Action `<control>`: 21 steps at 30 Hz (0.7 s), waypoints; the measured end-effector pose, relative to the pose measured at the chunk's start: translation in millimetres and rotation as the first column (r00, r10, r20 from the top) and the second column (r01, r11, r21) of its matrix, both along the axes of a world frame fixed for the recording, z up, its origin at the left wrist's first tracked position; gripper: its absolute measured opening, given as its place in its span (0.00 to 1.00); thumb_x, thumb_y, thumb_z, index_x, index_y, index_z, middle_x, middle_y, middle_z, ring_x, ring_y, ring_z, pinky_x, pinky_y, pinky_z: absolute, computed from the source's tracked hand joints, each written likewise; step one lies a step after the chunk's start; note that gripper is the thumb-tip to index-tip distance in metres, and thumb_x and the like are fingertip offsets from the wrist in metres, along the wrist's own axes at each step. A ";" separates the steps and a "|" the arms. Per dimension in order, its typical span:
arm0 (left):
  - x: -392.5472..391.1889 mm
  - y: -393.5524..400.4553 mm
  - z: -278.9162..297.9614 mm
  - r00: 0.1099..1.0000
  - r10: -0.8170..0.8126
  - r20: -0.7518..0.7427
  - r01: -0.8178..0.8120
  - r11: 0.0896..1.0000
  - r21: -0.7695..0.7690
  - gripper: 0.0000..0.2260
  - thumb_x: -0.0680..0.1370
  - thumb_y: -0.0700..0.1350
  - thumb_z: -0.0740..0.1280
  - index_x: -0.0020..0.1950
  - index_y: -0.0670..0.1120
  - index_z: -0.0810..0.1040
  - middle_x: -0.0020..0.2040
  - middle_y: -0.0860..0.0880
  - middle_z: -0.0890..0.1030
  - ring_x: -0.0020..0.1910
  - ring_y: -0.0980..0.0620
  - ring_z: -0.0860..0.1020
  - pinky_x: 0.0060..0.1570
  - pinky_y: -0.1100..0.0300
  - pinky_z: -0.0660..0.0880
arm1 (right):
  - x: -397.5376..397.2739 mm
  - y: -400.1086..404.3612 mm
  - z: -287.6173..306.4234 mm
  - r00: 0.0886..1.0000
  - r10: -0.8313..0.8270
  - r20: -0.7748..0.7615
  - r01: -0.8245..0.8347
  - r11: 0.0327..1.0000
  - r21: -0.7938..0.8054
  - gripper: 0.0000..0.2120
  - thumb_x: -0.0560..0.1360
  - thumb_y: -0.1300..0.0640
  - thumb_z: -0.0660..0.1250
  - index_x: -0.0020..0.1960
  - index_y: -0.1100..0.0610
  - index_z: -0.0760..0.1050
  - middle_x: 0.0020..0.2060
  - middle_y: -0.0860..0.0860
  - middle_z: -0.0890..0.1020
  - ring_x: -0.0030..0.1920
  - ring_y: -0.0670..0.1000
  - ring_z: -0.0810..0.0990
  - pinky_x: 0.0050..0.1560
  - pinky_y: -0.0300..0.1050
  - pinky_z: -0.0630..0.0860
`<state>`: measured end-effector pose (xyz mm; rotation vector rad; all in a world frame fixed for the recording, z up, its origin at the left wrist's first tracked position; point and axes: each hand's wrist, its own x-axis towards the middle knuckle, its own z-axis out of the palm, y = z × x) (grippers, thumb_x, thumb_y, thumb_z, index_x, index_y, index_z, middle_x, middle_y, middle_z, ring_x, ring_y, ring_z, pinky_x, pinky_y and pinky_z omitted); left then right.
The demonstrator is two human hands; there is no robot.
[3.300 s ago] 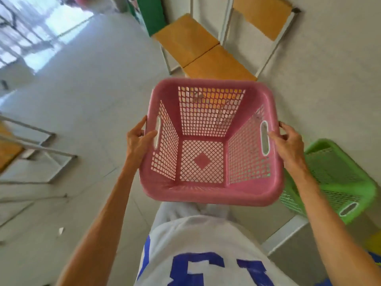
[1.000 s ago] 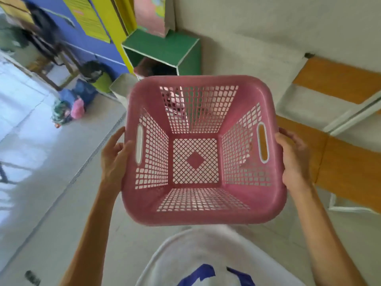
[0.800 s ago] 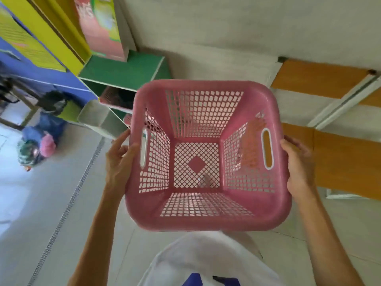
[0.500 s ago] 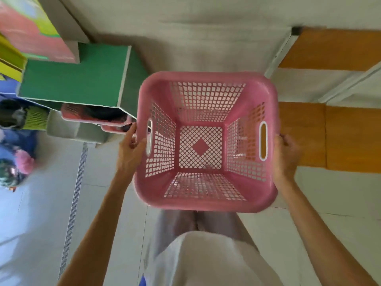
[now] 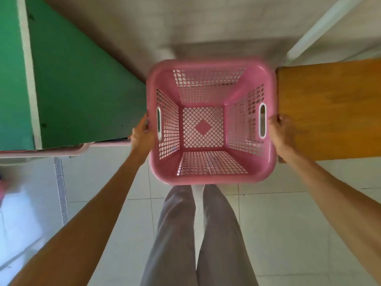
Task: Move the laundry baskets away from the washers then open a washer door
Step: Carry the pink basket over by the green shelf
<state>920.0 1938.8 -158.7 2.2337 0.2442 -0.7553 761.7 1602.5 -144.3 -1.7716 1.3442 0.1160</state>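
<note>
Fingers of both hands hidden behind pink basket [image 5: 210,178] rim; green cabinet [image 5: 82,89] and wooden seat [image 5: 329,110] cut by frame edges; feet concealed beneath basket.

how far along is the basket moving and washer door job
Done: nothing can be confirmed; no washer is in view. In hand: the empty pink basket is carried by both hands, left hand and right hand, between the green cabinet and wooden seat. Left: set it down, open a washer door.

green cabinet [image 5: 82,89], wooden seat [image 5: 329,110], tiled floor [image 5: 288,234]
</note>
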 end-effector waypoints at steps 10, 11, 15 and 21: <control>38.8 -14.6 -55.2 0.994 0.029 -0.103 -0.028 1.000 0.014 0.24 0.76 0.38 0.63 0.72 0.49 0.70 0.49 0.48 0.80 0.39 0.53 0.78 0.40 0.54 0.79 | 69.3 -27.7 -43.7 0.976 -0.068 -0.208 0.150 0.900 0.409 0.19 0.73 0.63 0.71 0.64 0.59 0.76 0.55 0.55 0.83 0.54 0.56 0.82 0.47 0.50 0.77; 39.4 -13.0 -58.6 0.991 0.023 -0.132 -0.022 1.000 0.014 0.25 0.75 0.39 0.65 0.73 0.50 0.69 0.49 0.48 0.79 0.41 0.53 0.77 0.41 0.54 0.79 | 72.1 -27.1 -44.1 0.976 -0.071 -0.207 0.158 0.882 0.444 0.19 0.74 0.63 0.70 0.65 0.58 0.75 0.55 0.54 0.82 0.56 0.55 0.81 0.50 0.52 0.75; 49.1 -7.6 -66.9 0.979 -0.011 -0.203 0.010 1.000 -0.007 0.26 0.77 0.46 0.68 0.75 0.50 0.66 0.57 0.47 0.79 0.48 0.53 0.79 0.46 0.54 0.79 | 74.2 -25.6 -51.8 0.984 -0.034 -0.178 0.122 0.850 0.512 0.21 0.75 0.59 0.69 0.67 0.56 0.73 0.59 0.53 0.82 0.58 0.53 0.81 0.54 0.52 0.75; 56.9 -14.6 -42.8 0.960 -0.155 -0.232 0.156 0.988 -0.015 0.26 0.80 0.46 0.68 0.76 0.48 0.63 0.57 0.50 0.76 0.45 0.56 0.77 0.38 0.64 0.72 | 75.3 -17.2 -39.0 0.992 0.099 -0.073 -0.057 0.896 0.440 0.27 0.74 0.51 0.70 0.71 0.48 0.69 0.59 0.50 0.82 0.55 0.52 0.82 0.49 0.49 0.78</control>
